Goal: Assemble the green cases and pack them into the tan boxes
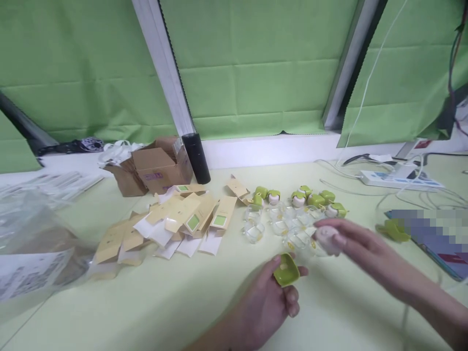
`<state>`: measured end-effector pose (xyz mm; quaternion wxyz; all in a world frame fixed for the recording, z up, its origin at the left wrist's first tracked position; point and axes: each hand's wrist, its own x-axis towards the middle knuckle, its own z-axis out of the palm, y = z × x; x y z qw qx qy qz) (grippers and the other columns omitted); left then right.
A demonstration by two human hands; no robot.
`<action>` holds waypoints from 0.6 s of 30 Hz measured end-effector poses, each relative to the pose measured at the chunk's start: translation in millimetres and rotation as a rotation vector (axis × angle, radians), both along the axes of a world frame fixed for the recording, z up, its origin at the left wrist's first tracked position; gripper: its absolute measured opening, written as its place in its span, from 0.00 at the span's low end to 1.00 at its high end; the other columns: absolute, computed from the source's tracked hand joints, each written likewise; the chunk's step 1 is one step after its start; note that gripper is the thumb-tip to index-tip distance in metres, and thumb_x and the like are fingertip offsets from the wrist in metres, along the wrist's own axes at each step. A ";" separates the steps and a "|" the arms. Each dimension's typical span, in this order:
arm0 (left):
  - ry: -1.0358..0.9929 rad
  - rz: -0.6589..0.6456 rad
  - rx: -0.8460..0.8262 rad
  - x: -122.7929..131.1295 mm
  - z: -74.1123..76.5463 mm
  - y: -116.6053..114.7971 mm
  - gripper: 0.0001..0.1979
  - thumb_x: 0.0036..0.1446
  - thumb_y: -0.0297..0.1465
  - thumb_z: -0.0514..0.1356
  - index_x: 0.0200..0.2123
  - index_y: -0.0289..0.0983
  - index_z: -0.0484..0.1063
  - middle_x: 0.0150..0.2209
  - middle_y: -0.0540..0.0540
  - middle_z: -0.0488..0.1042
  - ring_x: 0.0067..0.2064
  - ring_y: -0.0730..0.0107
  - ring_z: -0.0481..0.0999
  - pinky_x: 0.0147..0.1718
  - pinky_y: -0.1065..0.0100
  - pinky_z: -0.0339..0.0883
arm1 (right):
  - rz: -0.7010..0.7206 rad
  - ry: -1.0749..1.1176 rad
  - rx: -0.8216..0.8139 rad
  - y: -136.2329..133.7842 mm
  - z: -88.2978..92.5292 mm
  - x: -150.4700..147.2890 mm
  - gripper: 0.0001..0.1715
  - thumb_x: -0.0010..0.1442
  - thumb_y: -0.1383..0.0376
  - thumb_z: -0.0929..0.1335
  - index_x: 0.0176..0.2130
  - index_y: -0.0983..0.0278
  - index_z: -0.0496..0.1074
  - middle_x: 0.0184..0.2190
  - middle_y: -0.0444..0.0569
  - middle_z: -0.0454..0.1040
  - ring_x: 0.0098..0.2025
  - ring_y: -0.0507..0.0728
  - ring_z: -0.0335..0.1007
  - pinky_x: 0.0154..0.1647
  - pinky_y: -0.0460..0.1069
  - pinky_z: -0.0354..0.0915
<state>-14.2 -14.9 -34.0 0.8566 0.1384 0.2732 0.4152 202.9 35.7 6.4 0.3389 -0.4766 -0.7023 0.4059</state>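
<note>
My left hand [268,297] is closed around a small square green cup [286,270], its hollow side turned up toward me. To its right and a little higher, my right hand [356,241] grips a small white rounded piece [327,239] between thumb and fingers. Just behind the hands lies a group of clear plastic cups [280,226] with bits of yellow on them. Behind those sit several green cups [316,200], some with white round pieces [299,199] in or under them.
Folded cardboard cards [192,212] are heaped left of centre. An opened cardboard box [161,168] and a black cylinder [197,158] stand behind. A plastic bag [40,243] lies far left. At right are a green piece [394,230], a power strip [398,179] and loose cables.
</note>
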 end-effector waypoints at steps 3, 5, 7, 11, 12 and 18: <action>-0.049 0.043 -0.015 3.1 -0.2 1.9 0.14 0.57 0.39 0.54 0.39 0.34 0.68 0.30 0.47 0.69 0.24 0.75 0.64 0.24 0.71 0.53 | 0.307 0.155 -0.067 -20.6 -4.6 -37.2 0.23 0.54 0.52 0.70 0.48 0.55 0.66 0.40 0.48 0.75 0.40 0.59 0.73 0.37 0.51 0.72; -0.047 0.055 0.001 4.5 0.7 2.4 0.13 0.56 0.37 0.55 0.37 0.32 0.70 0.29 0.47 0.68 0.29 0.72 0.67 0.26 0.71 0.55 | 0.323 0.118 0.048 -27.6 -9.9 -49.0 0.22 0.55 0.57 0.70 0.48 0.54 0.65 0.40 0.47 0.73 0.42 0.58 0.72 0.42 0.52 0.70; -0.052 0.029 0.008 5.3 1.6 2.1 0.13 0.56 0.36 0.56 0.38 0.32 0.70 0.32 0.46 0.69 0.29 0.72 0.67 0.26 0.71 0.55 | 0.298 0.028 0.218 -29.8 -16.1 -52.3 0.20 0.57 0.62 0.69 0.49 0.53 0.64 0.41 0.47 0.73 0.44 0.58 0.70 0.44 0.52 0.68; -0.119 -0.021 -0.022 7.7 -0.4 0.5 0.11 0.56 0.34 0.52 0.37 0.33 0.70 0.29 0.48 0.68 0.24 0.75 0.63 0.22 0.72 0.50 | 0.346 -0.122 0.481 -28.6 -28.7 -50.9 0.25 0.57 0.68 0.67 0.53 0.53 0.61 0.44 0.48 0.75 0.45 0.58 0.70 0.45 0.53 0.67; -0.135 -0.013 -0.038 8.7 -1.7 0.3 0.11 0.56 0.32 0.51 0.35 0.34 0.70 0.28 0.49 0.67 0.24 0.75 0.63 0.22 0.72 0.50 | 0.345 -0.158 0.521 -28.5 -31.3 -51.1 0.26 0.57 0.68 0.67 0.54 0.53 0.61 0.45 0.48 0.75 0.45 0.58 0.71 0.46 0.54 0.66; -0.134 0.070 -0.040 10.6 -6.6 -1.4 0.08 0.54 0.30 0.52 0.32 0.37 0.71 0.24 0.52 0.64 0.24 0.75 0.59 0.23 0.72 0.49 | 0.288 -0.248 0.560 -31.1 -39.1 -54.8 0.28 0.57 0.66 0.68 0.56 0.54 0.61 0.47 0.48 0.75 0.48 0.59 0.70 0.47 0.53 0.68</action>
